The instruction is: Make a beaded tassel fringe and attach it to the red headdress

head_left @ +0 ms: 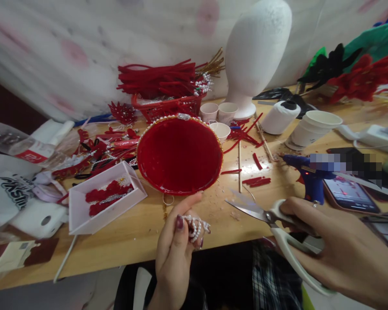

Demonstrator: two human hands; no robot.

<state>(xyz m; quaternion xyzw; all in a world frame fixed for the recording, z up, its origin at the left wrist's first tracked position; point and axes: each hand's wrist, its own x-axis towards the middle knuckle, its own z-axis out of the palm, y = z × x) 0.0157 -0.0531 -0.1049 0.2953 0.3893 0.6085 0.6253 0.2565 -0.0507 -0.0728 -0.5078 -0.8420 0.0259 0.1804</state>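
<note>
My left hand (177,249) is closed on a small bundle of white pearl strings (196,228), just in front of the table's near edge. My right hand (330,245) holds white-handled scissors (289,245); their metal blades are parted and point left over the table. Behind my left hand sits a round red form (181,155) with a pearl and gold trim round its rim. A blue glue gun (312,174) with a small red light lies beyond the scissors. Short red strips (257,181) lie between the red form and the glue gun.
An open white box (100,215) with red pieces stands at left. A red basket (168,107) piled with red stems, paper cups (228,113) and a white foam head (257,51) are at the back. A phone (351,193) lies at right, a plastic bottle (16,142) at far left.
</note>
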